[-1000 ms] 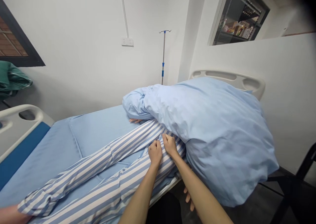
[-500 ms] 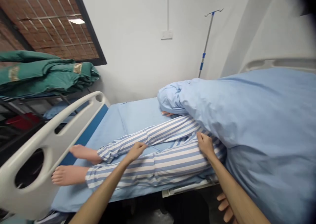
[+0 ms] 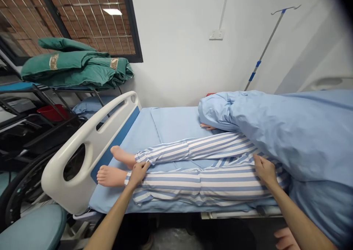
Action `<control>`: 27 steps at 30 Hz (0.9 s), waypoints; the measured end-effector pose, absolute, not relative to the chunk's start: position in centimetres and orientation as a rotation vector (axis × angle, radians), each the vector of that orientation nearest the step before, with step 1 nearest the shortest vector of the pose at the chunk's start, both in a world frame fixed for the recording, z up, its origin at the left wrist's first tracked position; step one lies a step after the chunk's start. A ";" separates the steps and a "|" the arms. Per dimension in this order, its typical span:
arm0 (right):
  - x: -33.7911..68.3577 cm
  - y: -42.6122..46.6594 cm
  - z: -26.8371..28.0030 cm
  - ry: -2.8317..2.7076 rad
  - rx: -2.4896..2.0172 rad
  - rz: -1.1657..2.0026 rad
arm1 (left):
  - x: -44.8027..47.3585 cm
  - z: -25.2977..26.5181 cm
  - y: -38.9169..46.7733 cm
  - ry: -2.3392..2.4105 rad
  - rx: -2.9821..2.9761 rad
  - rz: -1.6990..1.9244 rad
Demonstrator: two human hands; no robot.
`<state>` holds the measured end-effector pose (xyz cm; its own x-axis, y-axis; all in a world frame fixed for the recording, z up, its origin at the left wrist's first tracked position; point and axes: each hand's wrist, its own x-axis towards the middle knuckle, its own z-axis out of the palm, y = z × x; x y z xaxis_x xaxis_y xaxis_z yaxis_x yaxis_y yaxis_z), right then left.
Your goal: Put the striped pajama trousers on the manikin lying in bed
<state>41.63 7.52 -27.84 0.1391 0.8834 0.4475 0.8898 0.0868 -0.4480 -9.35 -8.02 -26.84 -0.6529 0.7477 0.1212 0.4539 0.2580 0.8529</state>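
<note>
Blue-and-white striped trousers [image 3: 226,182] cover the legs of a lying figure that looks like a manikin, its bare feet [image 3: 111,176] pointing left. My left hand [image 3: 139,173] is closed on the trouser fabric near the ankle cuffs, between the two lower legs. Farther right, my right hand [image 3: 265,169] makes a fist on the trousers at the upper thigh, seemingly gripping the cloth; its fingertips are hidden. A bunched light blue quilt [image 3: 298,132] covers the figure's upper body. From under its edge pokes a hand [image 3: 207,127] of the figure.
The bed's white footboard [image 3: 82,150] rises at the left, beside a wheelchair wheel [image 3: 13,202] and a blue-green stool [image 3: 35,226]. Folded green bedding [image 3: 82,68] lies beyond. An IV pole [image 3: 264,51] stands behind the bed. Another hand [image 3: 288,239] shows below my right forearm.
My left hand has shifted left along the trousers, from about the knee toward the cuffs. My right hand stays at the upper thigh. The view has swung left.
</note>
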 end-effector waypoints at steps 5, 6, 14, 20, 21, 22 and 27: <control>40.1 7.4 -27.2 -1.883 -1.937 -0.024 | -8.9 -29.4 -7.3 2.079 1.346 1.151; 39.1 7.3 -27.1 -1.893 -1.937 -0.007 | -9.1 -29.6 -7.4 2.064 1.353 1.181; 15.5 1.7 -25.5 -1.851 -1.343 0.564 | -10.1 -29.3 -8.1 1.900 1.194 1.470; -1.9 -5.4 -26.0 -1.825 -1.062 0.836 | -10.6 -28.9 -8.5 1.702 1.041 1.673; -3.1 -6.2 -26.8 -1.822 -1.059 0.836 | -10.7 -28.9 -8.6 1.686 1.026 1.706; -3.9 -6.8 -27.6 -1.817 -1.063 0.824 | -10.7 -29.0 -8.6 1.676 1.021 1.731; -4.3 -7.5 -30.3 -1.850 -1.057 0.757 | -10.7 -29.1 -8.5 1.677 0.971 1.804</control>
<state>-4.28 -7.53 -30.33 -0.2791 0.8841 0.3747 0.3676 0.4588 -0.8089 -10.68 -8.50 -29.09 -0.6277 0.7597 0.1697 0.1139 -0.1260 0.9855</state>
